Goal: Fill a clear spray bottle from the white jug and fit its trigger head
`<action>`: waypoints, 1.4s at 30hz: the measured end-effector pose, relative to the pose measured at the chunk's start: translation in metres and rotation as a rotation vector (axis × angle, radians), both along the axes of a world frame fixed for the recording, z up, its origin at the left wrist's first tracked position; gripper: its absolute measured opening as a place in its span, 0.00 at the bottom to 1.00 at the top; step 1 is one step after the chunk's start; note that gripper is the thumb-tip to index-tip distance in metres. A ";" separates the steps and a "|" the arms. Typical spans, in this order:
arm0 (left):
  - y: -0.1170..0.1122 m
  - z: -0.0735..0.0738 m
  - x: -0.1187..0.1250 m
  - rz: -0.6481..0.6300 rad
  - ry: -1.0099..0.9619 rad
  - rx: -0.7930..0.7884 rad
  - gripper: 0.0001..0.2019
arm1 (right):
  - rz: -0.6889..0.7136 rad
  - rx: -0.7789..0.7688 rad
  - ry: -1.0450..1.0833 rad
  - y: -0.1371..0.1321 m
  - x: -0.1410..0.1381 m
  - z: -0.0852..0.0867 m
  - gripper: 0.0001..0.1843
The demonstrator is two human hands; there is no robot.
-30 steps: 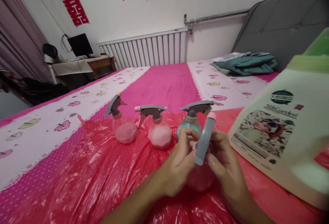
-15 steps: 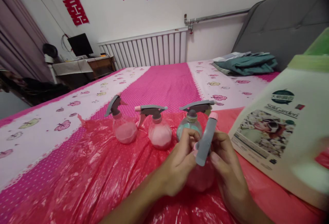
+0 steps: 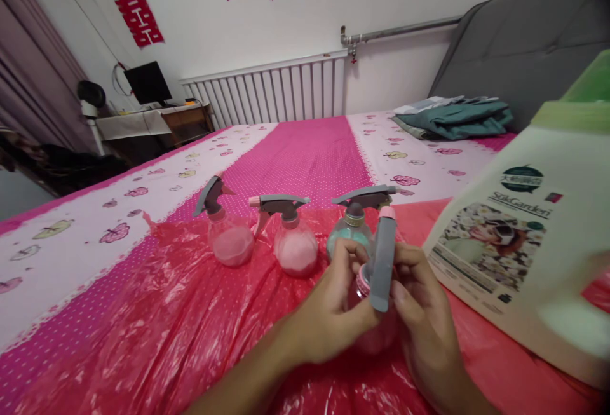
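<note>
A round spray bottle (image 3: 382,269) with a grey trigger head, pink nozzle tip and pink collar is upright between my hands. My left hand (image 3: 328,319) curls round its neck from the left, thumb near the collar. From the other side, the fingers of my right hand (image 3: 422,316) close on the neck just under the head. The lower body is partly hidden by my hands. Just behind stands a spray bottle with teal liquid (image 3: 350,235). Left of it are a spray bottle with pale pink liquid (image 3: 296,253) and another pink spray bottle (image 3: 232,246).
Crinkled red plastic sheeting (image 3: 190,326) lies under the bottles on a pink patterned bedspread (image 3: 309,148). A large white jug with a green cap (image 3: 476,300) stands close on the right. Folded clothes (image 3: 457,119) lie by the grey headboard (image 3: 534,40).
The trigger head of the held spray bottle has turned slightly, its nozzle tip swinging left. More of the pink collar shows, and my left thumb has shifted forward along it.
</note>
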State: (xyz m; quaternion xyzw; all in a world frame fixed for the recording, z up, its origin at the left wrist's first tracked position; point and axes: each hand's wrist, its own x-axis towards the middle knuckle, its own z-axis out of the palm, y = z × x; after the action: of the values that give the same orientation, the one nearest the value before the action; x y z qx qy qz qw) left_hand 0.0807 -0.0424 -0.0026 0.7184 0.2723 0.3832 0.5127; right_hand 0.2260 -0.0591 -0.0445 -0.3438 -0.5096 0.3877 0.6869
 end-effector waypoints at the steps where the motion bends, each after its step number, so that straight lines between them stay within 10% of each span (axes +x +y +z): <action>1: 0.000 0.000 0.000 0.003 0.006 0.008 0.13 | 0.010 0.003 0.002 0.000 0.000 -0.001 0.08; 25: 0.000 0.004 -0.001 -0.042 -0.032 -0.045 0.15 | -0.220 -0.145 0.377 -0.002 -0.012 0.009 0.16; 42: 0.002 -0.001 -0.004 -0.020 0.024 0.002 0.14 | -0.084 -0.157 0.413 -0.004 -0.010 0.007 0.11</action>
State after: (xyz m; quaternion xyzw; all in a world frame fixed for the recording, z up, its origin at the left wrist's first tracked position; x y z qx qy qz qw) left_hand 0.0766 -0.0407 -0.0034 0.7263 0.2709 0.3696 0.5123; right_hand 0.2162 -0.0630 -0.0372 -0.3305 -0.3115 0.4594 0.7633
